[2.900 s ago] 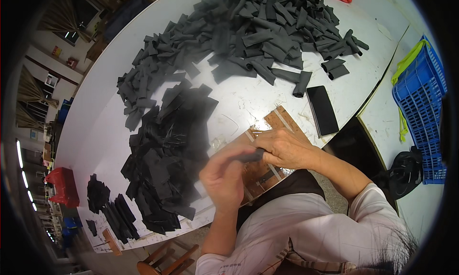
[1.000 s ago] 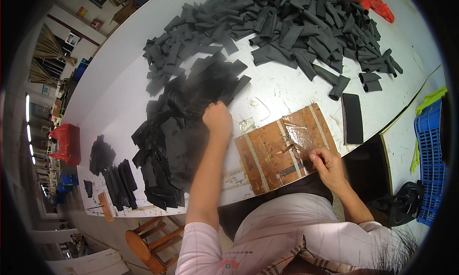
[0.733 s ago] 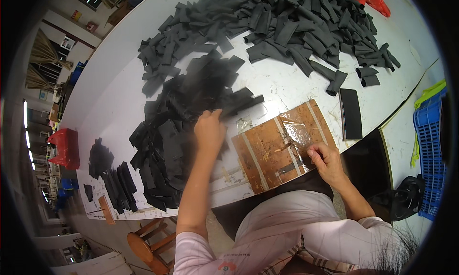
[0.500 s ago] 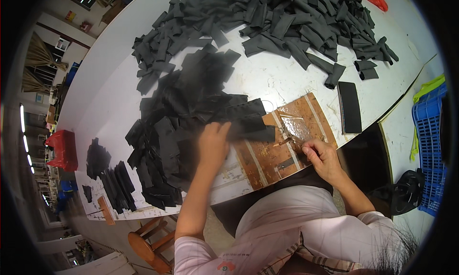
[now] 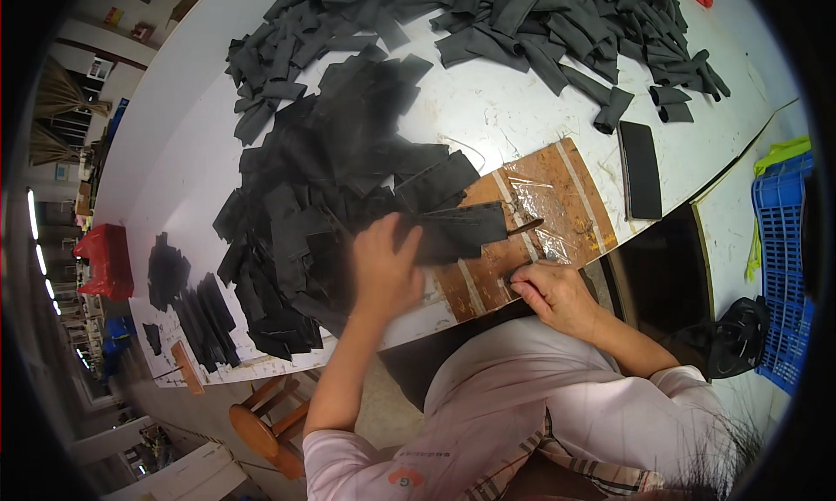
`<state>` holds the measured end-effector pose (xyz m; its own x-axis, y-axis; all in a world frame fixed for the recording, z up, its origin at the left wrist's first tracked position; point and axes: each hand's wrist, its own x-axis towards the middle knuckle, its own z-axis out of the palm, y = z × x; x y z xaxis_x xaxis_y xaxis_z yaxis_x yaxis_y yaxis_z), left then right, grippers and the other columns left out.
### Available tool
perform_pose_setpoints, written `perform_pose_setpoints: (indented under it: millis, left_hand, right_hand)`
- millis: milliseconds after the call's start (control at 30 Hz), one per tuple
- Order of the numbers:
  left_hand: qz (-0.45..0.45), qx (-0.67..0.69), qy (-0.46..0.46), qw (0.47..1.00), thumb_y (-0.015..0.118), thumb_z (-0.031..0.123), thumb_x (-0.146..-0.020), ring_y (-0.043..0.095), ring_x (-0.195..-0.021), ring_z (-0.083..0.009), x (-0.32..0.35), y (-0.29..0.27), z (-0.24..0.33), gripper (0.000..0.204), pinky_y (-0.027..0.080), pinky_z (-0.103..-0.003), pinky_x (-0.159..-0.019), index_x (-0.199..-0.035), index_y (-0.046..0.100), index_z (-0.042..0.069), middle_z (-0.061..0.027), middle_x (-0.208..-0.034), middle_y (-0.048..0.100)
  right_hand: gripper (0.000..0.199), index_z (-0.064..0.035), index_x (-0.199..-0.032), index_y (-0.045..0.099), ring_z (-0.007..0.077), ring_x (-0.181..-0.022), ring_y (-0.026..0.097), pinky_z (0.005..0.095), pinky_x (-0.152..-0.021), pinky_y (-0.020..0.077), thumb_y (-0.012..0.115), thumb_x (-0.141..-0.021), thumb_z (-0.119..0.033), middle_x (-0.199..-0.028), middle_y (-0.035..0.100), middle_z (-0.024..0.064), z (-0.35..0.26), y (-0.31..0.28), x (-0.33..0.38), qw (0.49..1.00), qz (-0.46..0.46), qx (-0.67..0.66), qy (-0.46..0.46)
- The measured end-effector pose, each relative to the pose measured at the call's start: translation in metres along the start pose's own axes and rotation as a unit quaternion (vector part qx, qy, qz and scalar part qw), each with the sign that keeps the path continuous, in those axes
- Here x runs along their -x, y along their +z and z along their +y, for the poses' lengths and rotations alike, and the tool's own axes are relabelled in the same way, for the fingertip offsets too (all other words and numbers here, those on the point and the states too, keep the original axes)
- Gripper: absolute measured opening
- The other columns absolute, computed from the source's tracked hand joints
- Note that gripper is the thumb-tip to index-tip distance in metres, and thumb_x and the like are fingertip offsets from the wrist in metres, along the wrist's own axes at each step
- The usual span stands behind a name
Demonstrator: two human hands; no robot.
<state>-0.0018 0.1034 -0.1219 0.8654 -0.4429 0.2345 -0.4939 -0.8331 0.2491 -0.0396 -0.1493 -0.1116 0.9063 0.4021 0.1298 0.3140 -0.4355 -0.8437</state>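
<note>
My left hand [image 5: 387, 270] is over the near edge of a heap of flat black fabric pieces [image 5: 292, 214], fingers apart and slightly blurred. Its thumb lies against a black fabric strip [image 5: 470, 231] that reaches right onto a brown board [image 5: 488, 279] banded with clear tape. A narrow dark stick [image 5: 526, 227] shows at the strip's right end. My right hand [image 5: 557, 296] is closed in a pinch at the board's front edge; whatever its fingertips hold is hidden.
Rolled dark grey fabric tubes [image 5: 557, 40] cover the far table. A black phone [image 5: 640, 170] lies right of the board. Black strips [image 5: 205, 322] and a red bag [image 5: 104, 260] are at left. A blue crate [image 5: 786, 257] stands right, a wooden stool [image 5: 266, 431] below.
My right hand has moved left and slightly lower along the board's front edge. My left hand stays by the strip, its thumb and finger now farther apart. The whole view has shifted slightly.
</note>
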Motion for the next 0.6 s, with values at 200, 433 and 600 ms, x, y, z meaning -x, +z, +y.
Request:
perform_pose_setpoints:
  millis: [200, 433, 600]
  left_hand:
    - [-0.038, -0.076, -0.025, 0.996, 0.065, 0.003, -0.052, 0.032, -0.114, -0.0354, -0.016, 0.017, 0.020, 0.078, 0.026, -0.048, -0.091, -0.124, 0.034, 0.005, -0.0207, -0.125, 0.031]
    - [-0.097, -0.155, 0.008, 0.983, 0.057, 0.004, -0.063, 0.047, -0.102, -0.0284, -0.053, 0.029, 0.004, 0.060, 0.038, -0.038, -0.076, -0.120, 0.039, 0.000, -0.0166, -0.113, 0.046]
    - [-0.042, -0.174, -0.008, 0.984, 0.052, 0.002, -0.067, 0.052, -0.075, -0.0223, -0.088, 0.039, -0.012, 0.043, 0.042, -0.032, -0.068, -0.110, 0.047, 0.000, -0.0096, -0.083, 0.053]
  right_hand:
    - [0.007, 0.0004, -0.075, 0.052, 0.0319, -0.065, 0.055, 0.0375, -0.057, 0.0441, 0.054, -0.077, -0.007, -0.069, 0.056, 0.0143, -0.004, -0.002, -0.005, 1.000, -0.012, 0.011, 0.005]
    - [0.008, 0.0005, -0.075, 0.052, 0.0320, -0.064, 0.055, 0.0377, -0.057, 0.0441, 0.054, -0.077, -0.007, -0.069, 0.056, 0.0148, -0.002, -0.002, -0.001, 1.000, -0.009, 0.010, 0.010]
    - [0.008, 0.0011, -0.075, 0.053, 0.0321, -0.064, 0.055, 0.0379, -0.057, 0.0443, 0.054, -0.077, -0.007, -0.068, 0.056, 0.0151, 0.006, -0.004, 0.005, 1.000, -0.014, 0.011, 0.026]
